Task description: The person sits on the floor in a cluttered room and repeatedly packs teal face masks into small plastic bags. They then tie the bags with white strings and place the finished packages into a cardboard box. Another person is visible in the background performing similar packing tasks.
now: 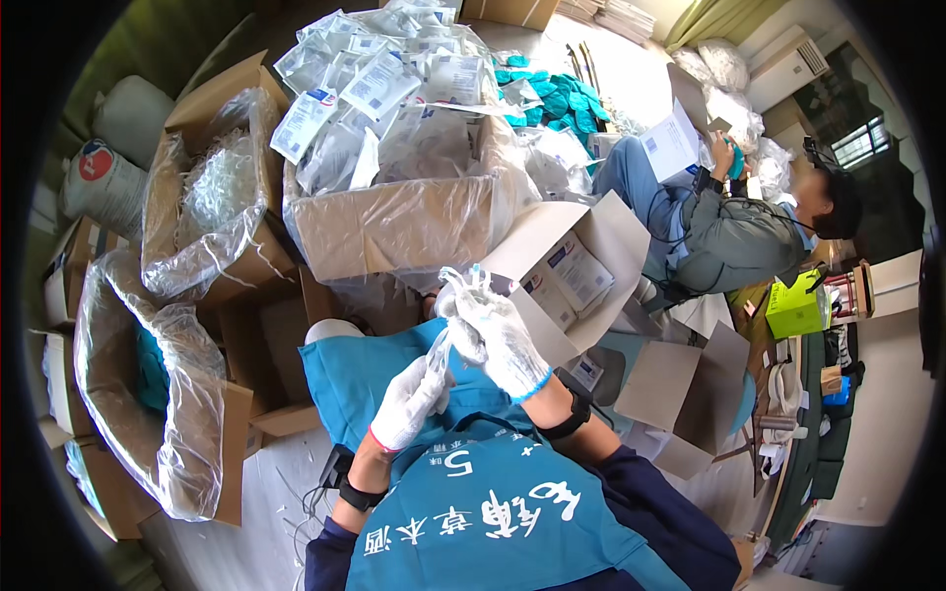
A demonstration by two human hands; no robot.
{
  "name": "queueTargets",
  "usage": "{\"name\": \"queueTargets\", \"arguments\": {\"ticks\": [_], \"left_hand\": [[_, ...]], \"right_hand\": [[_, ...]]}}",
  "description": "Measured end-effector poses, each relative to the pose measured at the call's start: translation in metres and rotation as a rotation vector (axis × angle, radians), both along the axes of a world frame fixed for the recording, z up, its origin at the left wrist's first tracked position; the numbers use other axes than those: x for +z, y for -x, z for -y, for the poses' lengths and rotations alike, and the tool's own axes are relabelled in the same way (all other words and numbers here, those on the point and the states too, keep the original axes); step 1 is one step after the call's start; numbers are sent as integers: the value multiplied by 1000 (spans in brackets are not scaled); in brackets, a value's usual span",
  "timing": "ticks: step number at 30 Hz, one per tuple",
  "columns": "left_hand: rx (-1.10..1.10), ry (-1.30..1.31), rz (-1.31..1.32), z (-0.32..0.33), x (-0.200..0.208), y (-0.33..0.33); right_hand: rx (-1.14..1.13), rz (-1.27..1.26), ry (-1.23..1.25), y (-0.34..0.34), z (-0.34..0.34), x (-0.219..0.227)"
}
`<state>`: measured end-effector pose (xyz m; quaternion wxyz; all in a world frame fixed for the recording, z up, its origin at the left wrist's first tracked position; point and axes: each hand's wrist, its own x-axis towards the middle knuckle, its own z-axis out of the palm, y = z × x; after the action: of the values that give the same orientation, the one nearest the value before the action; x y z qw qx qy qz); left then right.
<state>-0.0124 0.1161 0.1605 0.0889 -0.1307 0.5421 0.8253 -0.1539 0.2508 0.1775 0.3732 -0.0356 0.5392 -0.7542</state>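
Observation:
Both my hands wear white knit gloves and meet in front of my teal apron point(493, 502). My left hand point(409, 399) is closed, with a thin, clear, plastic-looking piece point(440, 352) at its fingertips. Just above and to the right, my right hand point(501, 343) has its fingers bent together around something small and whitish; its kind is hidden. Right beside that hand is an open carton point(616, 231) with flat printed white packets point(576, 281) inside. Beyond my hands, a large plastic-lined box point(394, 231) is heaped with clear-wrapped packets point(379, 84).
Teal pieces point(562, 94) are piled behind the large box. Plastic-lined cartons point(212, 246) stand at the left, one with a teal item point(151, 364) inside. At the right, a seated person point(729, 236) holds a teal item near a white sheet point(672, 145). Another open carton point(690, 384) stands below.

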Motion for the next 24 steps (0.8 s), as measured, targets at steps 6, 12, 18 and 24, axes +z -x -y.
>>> {"name": "queueTargets", "arguments": {"ticks": [6, 12, 18, 24], "left_hand": [[42, 128, -23, -4, 2, 0], [58, 52, -110, -7, -10, -12], [127, -69, 43, -5, -13, -13], [-50, 180, 65, -5, 9, -7]], "right_hand": [[-72, 138, 59, -2, 3, 9], [-158, 95, 117, 7, -11, 0], [-84, 245, 223, 1, -7, 0], [-50, 229, 162, -8, -4, 4]]}}
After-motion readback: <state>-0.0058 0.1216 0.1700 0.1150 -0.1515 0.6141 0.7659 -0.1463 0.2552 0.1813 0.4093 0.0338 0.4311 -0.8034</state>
